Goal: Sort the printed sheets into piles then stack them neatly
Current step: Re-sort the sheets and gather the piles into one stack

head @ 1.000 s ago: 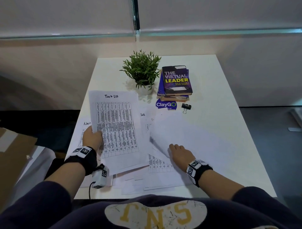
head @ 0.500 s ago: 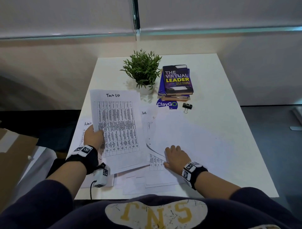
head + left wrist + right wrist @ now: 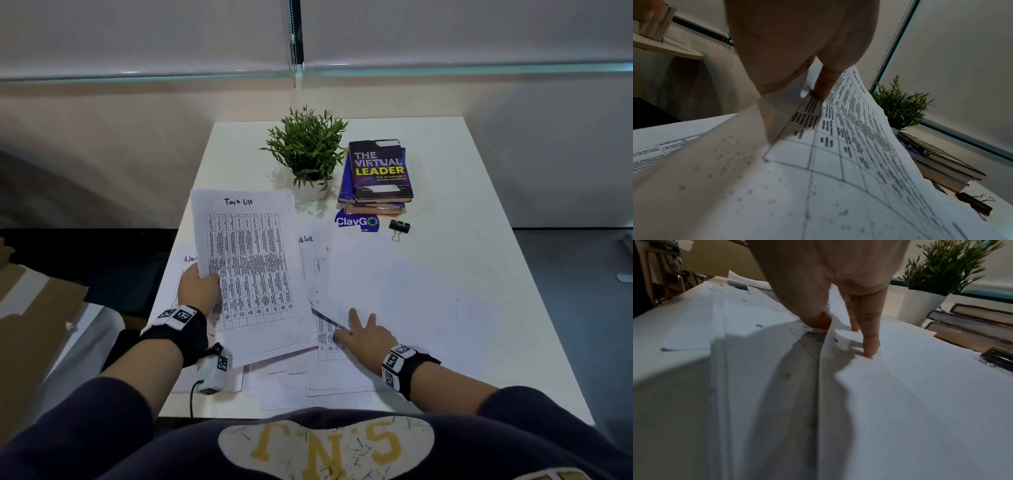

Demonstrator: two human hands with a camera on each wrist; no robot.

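My left hand (image 3: 198,287) grips the left edge of a printed "Task List" sheet (image 3: 253,267) and holds it tilted above the table; the thumb (image 3: 823,86) lies on the printed table. My right hand (image 3: 356,329) is on a blank white sheet (image 3: 411,291). Its straight fingers (image 3: 869,345) press on top, and the thumb sits at the sheet's lifted left edge, pinching it. Several more printed sheets (image 3: 329,377) lie overlapped under both, and one headed "Admin" (image 3: 186,270) lies at the far left.
On the white table (image 3: 462,205), at the back, stand a potted plant (image 3: 308,150) and a stack of books (image 3: 380,171). In front of these lie a blue ClayGo sticker (image 3: 356,221) and a black binder clip (image 3: 399,228). Cardboard (image 3: 34,308) lies on the floor to the left.
My right hand has slid a little left and nearer to me on the blank sheet, and that sheet's left edge has lifted. The left hand keeps holding the Task List sheet.
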